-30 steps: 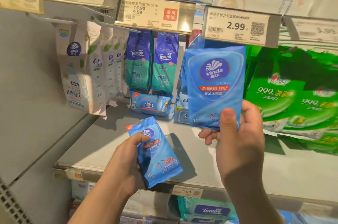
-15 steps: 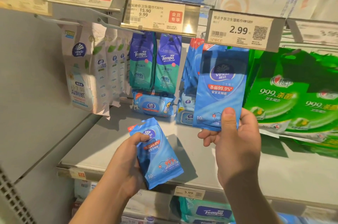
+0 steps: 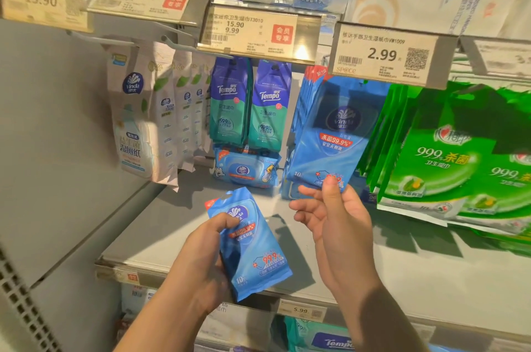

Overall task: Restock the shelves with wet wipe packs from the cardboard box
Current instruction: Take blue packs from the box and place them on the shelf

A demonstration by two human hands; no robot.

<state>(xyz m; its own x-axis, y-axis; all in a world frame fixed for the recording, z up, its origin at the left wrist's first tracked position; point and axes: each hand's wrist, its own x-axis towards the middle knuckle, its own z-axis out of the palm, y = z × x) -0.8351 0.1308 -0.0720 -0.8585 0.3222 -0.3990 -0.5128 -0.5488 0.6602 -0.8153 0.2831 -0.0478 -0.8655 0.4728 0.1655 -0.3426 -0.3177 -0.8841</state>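
Note:
My left hand (image 3: 201,262) grips a small stack of blue Vinda wet wipe packs (image 3: 253,248), tilted, above the shelf's front edge. My right hand (image 3: 333,222) pinches the bottom corner of another blue Vinda pack (image 3: 333,133) between thumb and fingers. That pack is at the front of a row of identical blue packs (image 3: 309,87) hanging under the 2.99 price tag (image 3: 383,54). Its top is hidden behind the tag. The cardboard box is out of sight.
Green wipe packs (image 3: 448,150) hang at the right, two Tempo packs (image 3: 250,110) and white Vinda packs (image 3: 135,121) at the left. A blue lidded wipe pack (image 3: 244,170) lies on the grey shelf (image 3: 161,231). Metal pegs jut out at upper left.
My right hand has pushed its blue pack up and back under the 2.99 tag, and now holds only its bottom corner. The left hand has stayed put with its packs.

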